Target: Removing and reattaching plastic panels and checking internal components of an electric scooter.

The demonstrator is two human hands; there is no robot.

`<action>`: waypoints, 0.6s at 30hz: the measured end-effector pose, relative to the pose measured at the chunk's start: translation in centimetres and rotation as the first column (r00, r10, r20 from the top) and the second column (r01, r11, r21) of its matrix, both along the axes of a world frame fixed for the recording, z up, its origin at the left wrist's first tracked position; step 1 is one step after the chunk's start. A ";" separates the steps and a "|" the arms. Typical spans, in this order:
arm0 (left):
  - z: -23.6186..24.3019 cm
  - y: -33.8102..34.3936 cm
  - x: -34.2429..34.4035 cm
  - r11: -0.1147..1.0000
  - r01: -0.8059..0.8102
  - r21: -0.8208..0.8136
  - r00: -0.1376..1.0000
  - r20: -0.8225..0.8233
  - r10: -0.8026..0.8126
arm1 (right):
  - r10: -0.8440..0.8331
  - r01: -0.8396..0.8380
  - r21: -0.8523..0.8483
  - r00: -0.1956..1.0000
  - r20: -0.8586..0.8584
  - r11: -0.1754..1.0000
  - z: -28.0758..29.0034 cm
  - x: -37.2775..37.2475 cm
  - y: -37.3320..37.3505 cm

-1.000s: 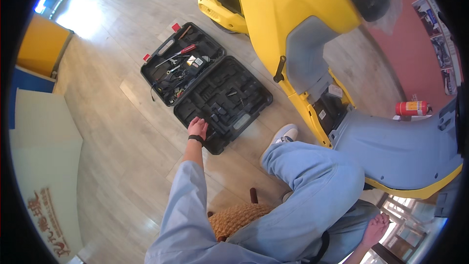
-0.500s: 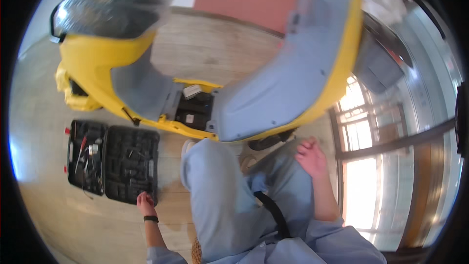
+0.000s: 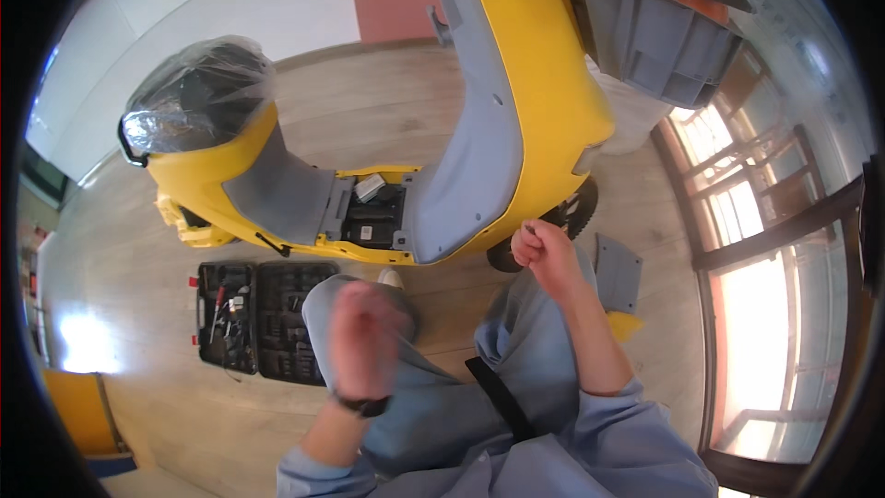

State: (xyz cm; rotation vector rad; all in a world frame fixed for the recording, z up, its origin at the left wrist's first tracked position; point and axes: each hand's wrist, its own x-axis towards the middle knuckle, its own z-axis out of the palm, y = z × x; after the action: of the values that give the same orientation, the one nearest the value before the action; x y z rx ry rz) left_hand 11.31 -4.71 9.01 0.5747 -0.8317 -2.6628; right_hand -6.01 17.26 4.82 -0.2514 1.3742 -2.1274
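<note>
In front of me stands a yellow and grey scooter [image 3: 553, 83], its seat [image 3: 198, 92] wrapped in clear plastic. The floorboard compartment [image 3: 376, 226] is uncovered, showing black parts and a white-labelled piece. My right hand [image 3: 548, 258] is raised over my right knee, near the scooter's lower front, with its fingers curled together. Whatever is at its fingertips is too small to name. Above my left thigh, my left hand [image 3: 364, 337] is smeared by motion, so its fingers cannot be read. It is nearest to the black tool case [image 3: 286, 323], which lies unfolded on the floor.
A red-handled screwdriver [image 3: 218, 306] and other small tools lie in the case's left half. On the floor to my right are a grey panel [image 3: 618, 272] and a yellow piece [image 3: 625, 326]. A grey basket [image 3: 659, 41] is at upper right, beside windows [image 3: 765, 360].
My left hand has come from the tool case's near edge to above my left thigh. My right hand has moved forward and left, fingers now curled tighter. The view has shifted.
</note>
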 end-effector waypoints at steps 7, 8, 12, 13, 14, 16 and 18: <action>-16.3 9.4 -12.5 0.913 -0.371 0.170 0.605 0.790 0.099 | 0.060 -0.053 -0.232 0.998 0.023 0.971 -1.6 1.3 -1.8; -20.1 9.3 -12.8 0.902 -0.410 0.133 0.576 0.804 0.143 | 0.087 -0.062 -0.303 0.994 0.072 0.951 -1.7 1.4 -2.0; -23.7 9.3 -13.5 0.912 -0.356 0.205 0.536 0.844 0.020 | 0.054 -0.016 -0.300 0.992 0.118 0.954 -1.5 1.4 -2.3; -25.0 8.1 -13.6 0.915 -0.326 0.239 0.618 0.786 0.015 | 0.069 -0.032 -0.312 0.992 0.109 0.949 -1.3 1.5 -2.6; -25.2 7.6 -13.3 0.919 -0.280 0.278 0.687 0.726 -0.010 | 0.066 -0.027 -0.308 0.991 0.118 0.951 -1.3 1.5 -2.5; -25.6 7.0 -13.5 0.907 -0.302 0.293 0.727 0.687 0.020 | 0.093 -0.075 -0.281 0.994 0.050 0.957 -1.2 1.4 -2.2; -25.7 6.5 -13.9 0.891 -0.327 0.315 0.769 0.637 0.057 | 0.103 -0.093 -0.211 0.994 0.038 0.973 -0.9 1.3 -2.1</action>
State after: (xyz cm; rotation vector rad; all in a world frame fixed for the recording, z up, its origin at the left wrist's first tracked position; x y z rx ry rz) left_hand -2.58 1.76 -16.66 1.6084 -0.2920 -2.4552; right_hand -4.73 15.20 3.95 -0.3404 1.0883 -2.1804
